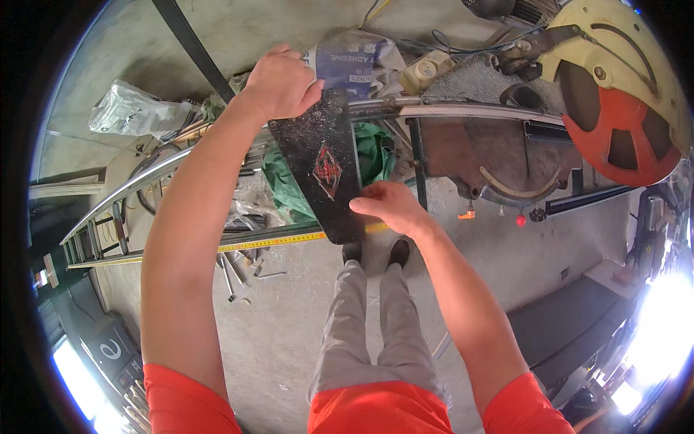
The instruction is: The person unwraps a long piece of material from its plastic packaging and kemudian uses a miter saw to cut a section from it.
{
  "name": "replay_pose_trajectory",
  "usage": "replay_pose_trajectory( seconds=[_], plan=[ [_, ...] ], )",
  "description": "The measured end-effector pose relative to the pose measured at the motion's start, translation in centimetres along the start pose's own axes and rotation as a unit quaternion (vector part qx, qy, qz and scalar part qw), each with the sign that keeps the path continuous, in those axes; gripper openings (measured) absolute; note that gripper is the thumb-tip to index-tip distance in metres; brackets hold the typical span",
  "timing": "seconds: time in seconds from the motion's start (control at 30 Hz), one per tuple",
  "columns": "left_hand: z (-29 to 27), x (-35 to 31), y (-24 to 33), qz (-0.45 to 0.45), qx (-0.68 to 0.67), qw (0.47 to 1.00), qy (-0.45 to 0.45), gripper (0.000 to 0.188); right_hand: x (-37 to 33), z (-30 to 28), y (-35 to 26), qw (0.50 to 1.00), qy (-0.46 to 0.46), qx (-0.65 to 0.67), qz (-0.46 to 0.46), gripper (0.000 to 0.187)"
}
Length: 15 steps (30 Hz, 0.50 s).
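A black, dusty, tapered flat plate [300,148] with a red diamond emblem lies slanted across the rails of a metal stand in front of me. My left hand [280,85] is closed at its far end, thumb along the top edge; its curled fingertips are partly hidden. My right hand [394,206] is at the plate's near right edge, thumb on its surface and the other fingers bent beside it. Under the plate's near end runs a yellow measuring tape [282,240] along the front rail.
On the right is a cut-off saw with a cream and red blade guard [625,141] above a dusty metal base [484,148]. Green sheeting [285,181] hangs between the rails. A printed sack [354,61] lies behind; loose metal tools [230,278] lie on the floor at left.
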<state>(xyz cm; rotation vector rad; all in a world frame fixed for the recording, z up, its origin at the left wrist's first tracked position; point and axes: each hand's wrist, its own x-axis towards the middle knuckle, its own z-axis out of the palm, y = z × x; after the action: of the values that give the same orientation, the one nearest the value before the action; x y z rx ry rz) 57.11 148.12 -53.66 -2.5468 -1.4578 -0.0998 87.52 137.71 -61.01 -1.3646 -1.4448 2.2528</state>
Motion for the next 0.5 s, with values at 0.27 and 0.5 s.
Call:
replay_pose_trajectory(
  seconds=[0.27, 0.5],
  plan=[
    [-0.4, 0.5, 0.5, -0.024, 0.009, 0.999, -0.024, 0.037, 0.2, -0.2, -0.1, 1.0, -0.015, 0.012, 0.007, 0.038],
    [-0.9, 0.0, -0.9, 0.129, -0.07, 0.985, 0.086, 0.033, 0.1, -0.4, -0.2, 1.0, -0.001, -0.003, -0.017, 0.048]
  ],
)
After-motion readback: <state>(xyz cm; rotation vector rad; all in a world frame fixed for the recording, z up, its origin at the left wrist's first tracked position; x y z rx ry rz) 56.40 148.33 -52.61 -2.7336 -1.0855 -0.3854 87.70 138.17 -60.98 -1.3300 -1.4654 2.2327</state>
